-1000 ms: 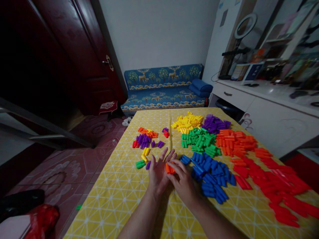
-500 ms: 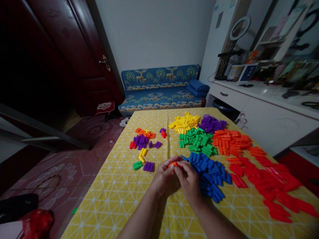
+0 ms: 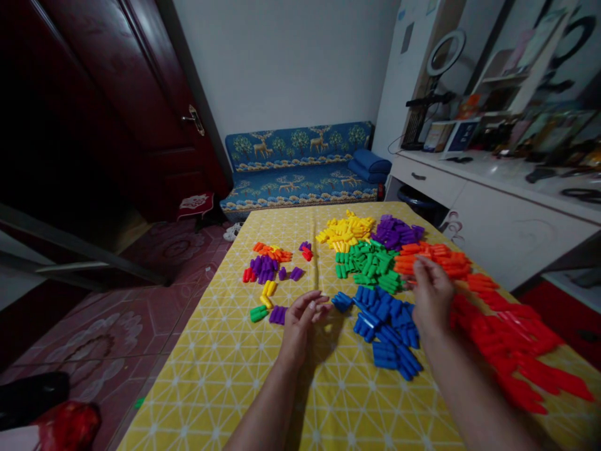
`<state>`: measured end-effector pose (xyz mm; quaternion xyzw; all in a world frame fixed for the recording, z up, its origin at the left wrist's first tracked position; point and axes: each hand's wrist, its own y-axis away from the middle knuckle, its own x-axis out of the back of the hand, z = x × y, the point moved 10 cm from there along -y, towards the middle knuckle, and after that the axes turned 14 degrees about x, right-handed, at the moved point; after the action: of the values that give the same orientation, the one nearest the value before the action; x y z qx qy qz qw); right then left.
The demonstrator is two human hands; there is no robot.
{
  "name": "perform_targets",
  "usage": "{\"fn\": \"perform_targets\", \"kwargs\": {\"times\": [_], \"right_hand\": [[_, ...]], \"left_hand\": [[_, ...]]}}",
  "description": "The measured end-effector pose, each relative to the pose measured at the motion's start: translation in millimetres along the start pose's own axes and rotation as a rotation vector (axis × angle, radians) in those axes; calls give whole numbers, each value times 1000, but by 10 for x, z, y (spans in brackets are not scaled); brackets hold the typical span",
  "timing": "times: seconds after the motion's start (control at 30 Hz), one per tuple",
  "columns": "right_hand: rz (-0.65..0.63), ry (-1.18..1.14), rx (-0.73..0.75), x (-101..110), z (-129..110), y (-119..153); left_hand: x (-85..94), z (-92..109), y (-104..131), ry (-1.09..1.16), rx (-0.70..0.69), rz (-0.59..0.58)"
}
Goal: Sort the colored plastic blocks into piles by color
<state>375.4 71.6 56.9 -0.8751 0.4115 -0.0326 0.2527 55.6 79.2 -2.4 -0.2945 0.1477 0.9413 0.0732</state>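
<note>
- Right side: your right hand [image 3: 432, 291] at orange, tubular plastic pieces [image 3: 446, 258]; pinch unclear.
- Nearer left: your left hand [image 3: 299, 316] half-curled, fingers parted.
- Probably light, stiff; grip the sides.

no readable text, pale marks on the dark blue box [image 3: 462, 137], too small to read

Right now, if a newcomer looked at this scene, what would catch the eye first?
Probably the large red pile on the right of the yellow patterned tablecloth, with the blue pile to its left. Next might come the right hand, at the orange pile, and the left hand, left of the blue pile. Beyond the tablecloth stands a blue sofa with a deer pattern.
</note>
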Motion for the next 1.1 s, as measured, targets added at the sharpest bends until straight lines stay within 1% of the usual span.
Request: {"fn": "perform_targets", "kwargs": {"times": [0.07,0.13,0.2,0.27,0.33,0.37,0.43,0.5,0.57,0.6,0.67,0.73,0.8,0.87,0.93,1.0,1.1], "right_hand": [[138,-30,-79,242,251,-349],[199,-30,-146,392,449,-572],[205,-19,-163,446,534,-659],[191,-20,-134,406,497,-599],[131,-14,-61,247,331,-407],[67,-14,-23,110,215,-264],[-127,-35,18,-270,-20,117],[-367,-93,-28,-715,-181,617],[-585,-120,-79,-1104,-271,1144],[-657,-126,-88,-1249,-288,1373],[-722,-131,-85,-1439,-259,1707],[-714,-127,-66,-1517,-172,1878],[-688,-107,-48,-1526,-69,1934],[-677,-101,-49,-1515,14,1937],[-679,-117,-70,-1509,65,1929],[-682,-145,-93,-1511,83,1926],[-685,-177,-131,-1522,94,1941]], "left_hand": [[54,13,-24,8,-14,31],[81,7,-40,10,-20,48],[86,-4,-47,-5,-26,56],[91,10,-40,-68,-56,81],[118,88,-8,-199,-136,149],[134,158,21,-291,-198,197],[157,342,103,-494,-357,299],[172,533,198,-672,-527,388],[209,687,273,-814,-668,464],[242,743,297,-876,-716,505],[333,813,310,-981,-756,598],[420,840,293,-1049,-741,674],[448,841,247,-1096,-711,700],[394,840,167,-1143,-694,674],[298,849,34,-1216,-676,633],[210,856,-155,-1333,-632,601],[137,806,-496,-1556,-497,533]]}}
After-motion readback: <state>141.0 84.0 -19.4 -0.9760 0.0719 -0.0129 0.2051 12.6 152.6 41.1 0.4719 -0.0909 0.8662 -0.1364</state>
